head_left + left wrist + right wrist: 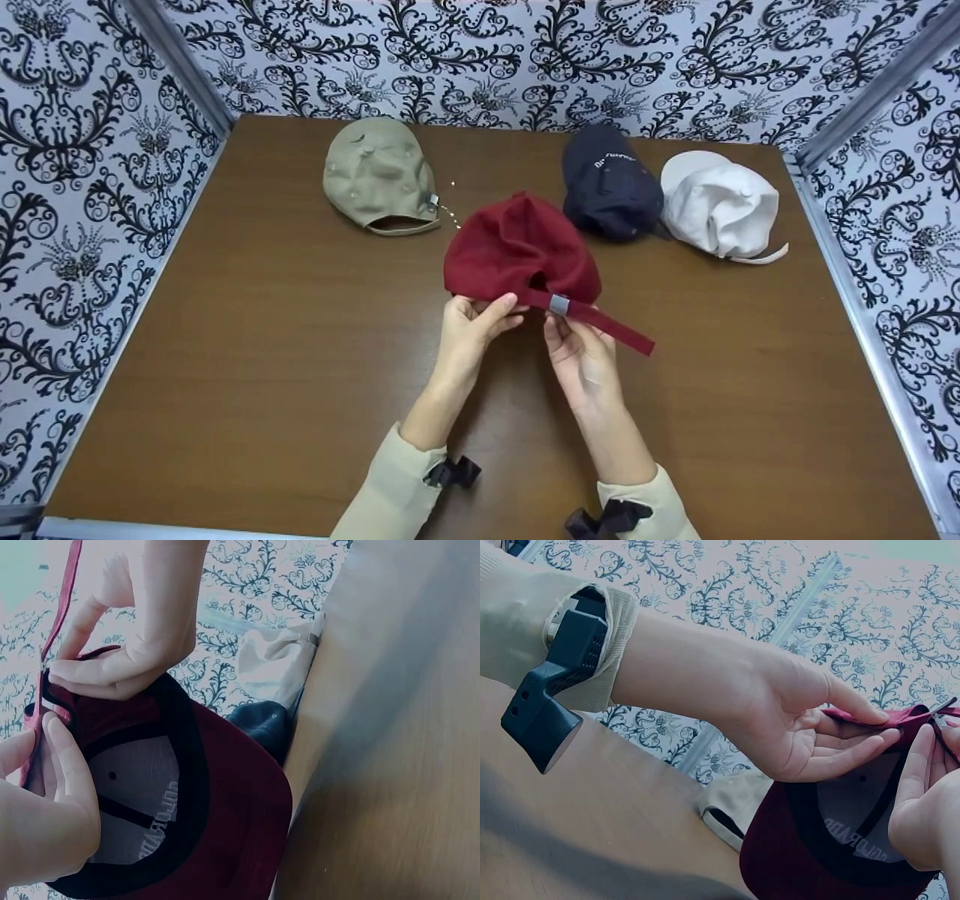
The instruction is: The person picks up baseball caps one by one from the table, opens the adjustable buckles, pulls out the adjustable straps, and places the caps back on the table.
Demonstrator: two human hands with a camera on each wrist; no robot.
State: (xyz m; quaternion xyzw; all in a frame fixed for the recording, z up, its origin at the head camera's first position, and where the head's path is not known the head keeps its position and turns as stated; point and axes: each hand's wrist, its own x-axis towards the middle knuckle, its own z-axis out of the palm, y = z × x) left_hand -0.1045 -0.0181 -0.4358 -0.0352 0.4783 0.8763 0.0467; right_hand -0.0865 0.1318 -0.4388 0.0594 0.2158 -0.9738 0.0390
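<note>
Cream sleeves (394, 484), cut off at the lower edge and bearing black wrist cameras (626, 516), sit nearer us than the red cap (517, 251), a matte cloth dome we hold above the smooth wooden table (262, 360). Our left hand (478, 322) pinches its back rim; our right hand (585, 356) pinches the flat strap (622, 332) by the metallic buckle (559, 304), its fingertips partly hidden. Beyond the red cap, leftward, slumps an olive cap (379, 176); rightward, a navy cap (619, 191) with blurred lettering and a crumpled white cap (724, 202).
</note>
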